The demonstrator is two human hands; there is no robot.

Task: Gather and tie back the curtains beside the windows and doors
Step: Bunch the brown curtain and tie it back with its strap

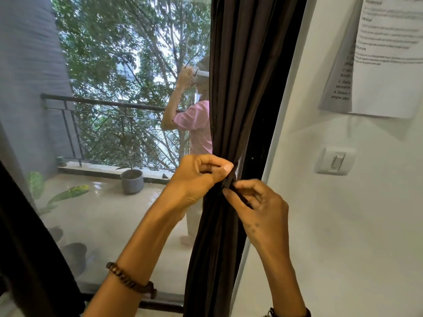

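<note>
A dark brown curtain hangs bunched at the right side of the glass door, drawn narrow at waist height. There a thin dark tie-back strip crosses the gathered cloth. My left hand pinches the strip against the curtain's left edge, thumb on top. My right hand pinches the strip's other end just below and to the right. Both hands touch the curtain.
A second dark curtain fills the lower left. The white wall on the right carries a light switch and taped paper sheets. Outside on the balcony stand a person in pink, a potted plant and a railing.
</note>
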